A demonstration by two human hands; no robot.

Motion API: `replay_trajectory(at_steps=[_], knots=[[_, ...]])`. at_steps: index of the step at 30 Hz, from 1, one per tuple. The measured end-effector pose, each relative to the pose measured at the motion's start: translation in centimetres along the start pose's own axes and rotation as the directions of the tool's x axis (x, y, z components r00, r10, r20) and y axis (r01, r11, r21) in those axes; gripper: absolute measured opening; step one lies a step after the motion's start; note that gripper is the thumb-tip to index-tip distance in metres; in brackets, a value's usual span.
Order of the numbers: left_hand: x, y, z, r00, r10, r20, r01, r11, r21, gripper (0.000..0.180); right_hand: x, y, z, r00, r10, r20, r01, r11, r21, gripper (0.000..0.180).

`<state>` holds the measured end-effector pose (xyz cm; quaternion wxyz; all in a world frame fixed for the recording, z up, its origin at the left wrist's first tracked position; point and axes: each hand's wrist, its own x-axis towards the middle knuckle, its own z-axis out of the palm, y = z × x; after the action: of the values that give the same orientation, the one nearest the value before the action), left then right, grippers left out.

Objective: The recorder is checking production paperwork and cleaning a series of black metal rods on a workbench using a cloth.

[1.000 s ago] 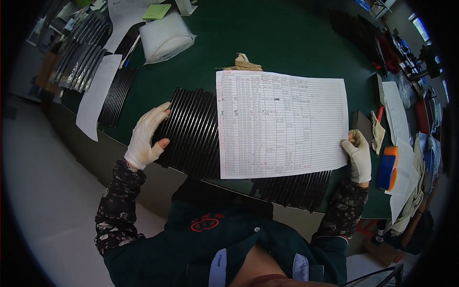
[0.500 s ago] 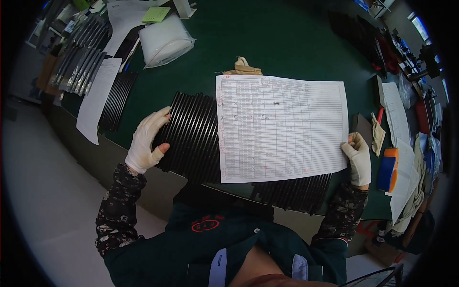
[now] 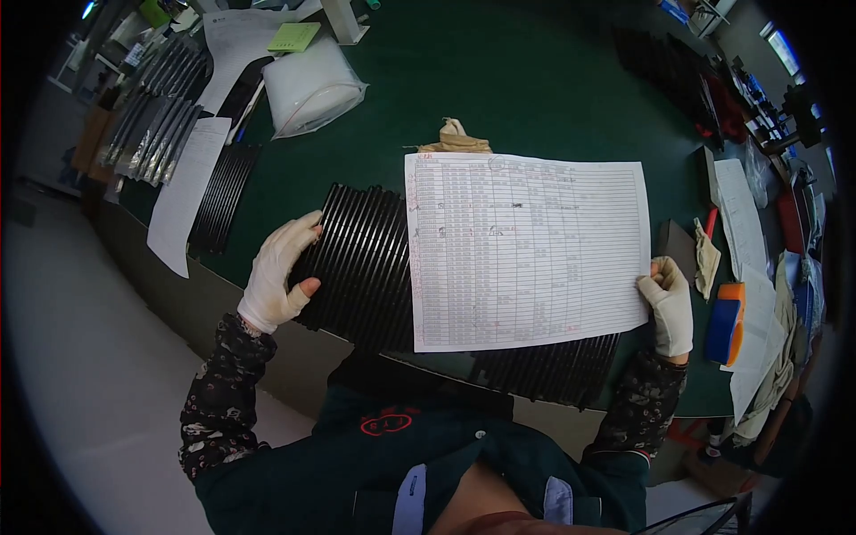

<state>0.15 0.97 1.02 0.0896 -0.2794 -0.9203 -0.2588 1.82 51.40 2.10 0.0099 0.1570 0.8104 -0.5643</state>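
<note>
A printed table sheet (image 3: 535,259) with handwritten marks lies over the middle of a row of slim black rods (image 3: 357,259). My right hand (image 3: 670,308), in a white glove with bare fingertips, pinches the sheet's right edge between thumb and fingers. At the left end of the rods is my left hand (image 3: 278,276), gloved the same way, thumb and fingers apart, resting against the outermost rods. More black rods (image 3: 557,370) show below the sheet's lower edge; the part under the paper is hidden. A tan cloth (image 3: 455,138) pokes out behind the sheet's top edge.
The green table (image 3: 517,71) carries a clear bag of white material (image 3: 312,85), bagged dark parts (image 3: 160,134) and another row of rods (image 3: 225,201) at left. To the right are a blue-and-orange block (image 3: 724,325), a grey block (image 3: 676,241) and papers (image 3: 736,209).
The whole scene sits slightly lower in the picture, as my head has shifted a little. Both hands and the sheet keep their places relative to the rods.
</note>
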Motion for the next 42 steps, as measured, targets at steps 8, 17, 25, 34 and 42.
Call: replay_trajectory(at_steps=[8, 17, 25, 34, 42], knots=[[0.4, 0.0, -0.1, 1.0, -0.006, 0.003, 0.006, 1.0, -0.013, 0.061, 0.1, 0.0, 0.0, 1.0, 0.003, 0.003, -0.003, 1.0, 0.02, 0.009], [-0.1, 0.8, -0.3, 0.996, -0.005, -0.094, 0.005, 1.0, -0.01, 0.057, -0.1, 0.0, -0.4, 1.0, 0.001, 0.012, -0.001, 0.999, 0.032, 0.009], [2.5, 6.1, -0.3, 0.978, 0.048, -0.201, -0.024, 0.993, 0.119, 0.044, 0.0, 0.4, 0.1, 1.0, -0.029, -0.011, 0.03, 0.999, 0.045, 0.009], [5.2, 8.7, 0.6, 0.995, 0.098, -0.009, -0.096, 0.988, 0.121, 0.052, 0.3, 0.1, 0.0, 1.0, 0.005, 0.006, -0.005, 0.999, 0.042, 0.009], [7.4, 10.5, 1.2, 0.982, 0.058, 0.179, -0.082, 0.989, 0.126, 0.062, 0.3, 0.4, -0.2, 1.0, -0.003, -0.001, 0.003, 1.0, 0.026, 0.009]])
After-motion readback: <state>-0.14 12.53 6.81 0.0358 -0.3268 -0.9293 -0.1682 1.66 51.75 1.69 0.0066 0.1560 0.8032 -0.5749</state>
